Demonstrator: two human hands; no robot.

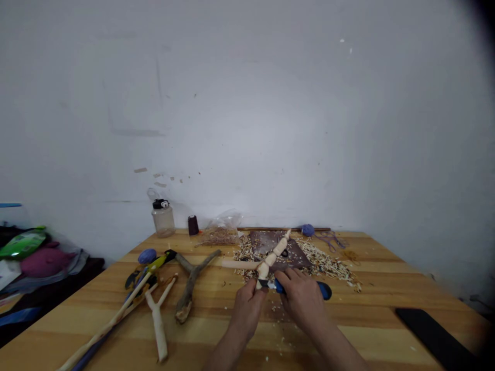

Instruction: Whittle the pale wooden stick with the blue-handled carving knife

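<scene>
"How are the hands placed?"

"They are held close together. The pale peeled forked stick (270,259) is gripped at its lower end by the left hand (247,310), and the blue-handled knife (323,290) is clamped in the right hand (301,301), its blade set against the stick."

"Which way is it pointed?"

"Its long axis is angled away, up and rightward; one branch is directed left."

"And the room?"

"Yellow wooden tabletop (348,324) is left before the hands, up to the near edge; pale wood shavings (328,265) are heaped just beyond the right hand."
</scene>
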